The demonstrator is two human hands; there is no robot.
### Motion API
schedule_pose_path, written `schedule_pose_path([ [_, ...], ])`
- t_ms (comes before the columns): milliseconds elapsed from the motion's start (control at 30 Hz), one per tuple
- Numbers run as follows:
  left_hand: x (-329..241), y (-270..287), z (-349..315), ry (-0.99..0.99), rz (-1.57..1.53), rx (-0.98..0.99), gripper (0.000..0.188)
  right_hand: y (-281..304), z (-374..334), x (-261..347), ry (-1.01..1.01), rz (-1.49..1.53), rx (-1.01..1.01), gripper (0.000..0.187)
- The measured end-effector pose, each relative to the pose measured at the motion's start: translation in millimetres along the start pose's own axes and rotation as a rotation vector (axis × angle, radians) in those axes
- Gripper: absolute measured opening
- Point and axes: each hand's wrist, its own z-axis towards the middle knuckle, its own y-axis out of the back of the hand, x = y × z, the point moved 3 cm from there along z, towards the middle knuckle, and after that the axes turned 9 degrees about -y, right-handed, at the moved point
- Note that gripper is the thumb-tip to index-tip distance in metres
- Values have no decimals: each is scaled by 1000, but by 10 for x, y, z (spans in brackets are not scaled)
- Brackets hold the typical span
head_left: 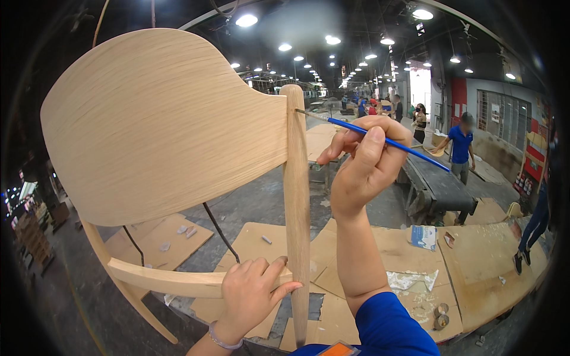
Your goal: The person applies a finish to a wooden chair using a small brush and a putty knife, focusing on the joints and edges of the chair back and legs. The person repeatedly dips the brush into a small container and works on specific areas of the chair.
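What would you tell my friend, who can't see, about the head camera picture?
The right hand holds a blue paintbrush, its tip at the post of a pale wooden chair. The left hand holds the chair's lower bar. Behind, people stand on a workshop floor under bright lamps.

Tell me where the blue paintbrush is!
In the head view, right of centre, the blue paintbrush is held in the right hand, its tip near the top of the wooden post.
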Motion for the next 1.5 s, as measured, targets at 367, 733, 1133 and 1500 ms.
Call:
schedule_pose_path([
  [367, 72, 0, -44, 22, -7, 20, 61, -46, -46, -94, 6, -2, 3, 16],
  [733, 151, 1, -79, 37, -10, 34, 60, -110, -77, -140, -5, -9, 17, 17],
  [1133, 213, -1, -97, 49, -21, 40, 61, -183, -95, -191, 5, -6, 15, 17],
  [1500, 286, -15, -124, 70, -27, 45, 61, -250, -136, -258, 14, 5, 17, 18],
])
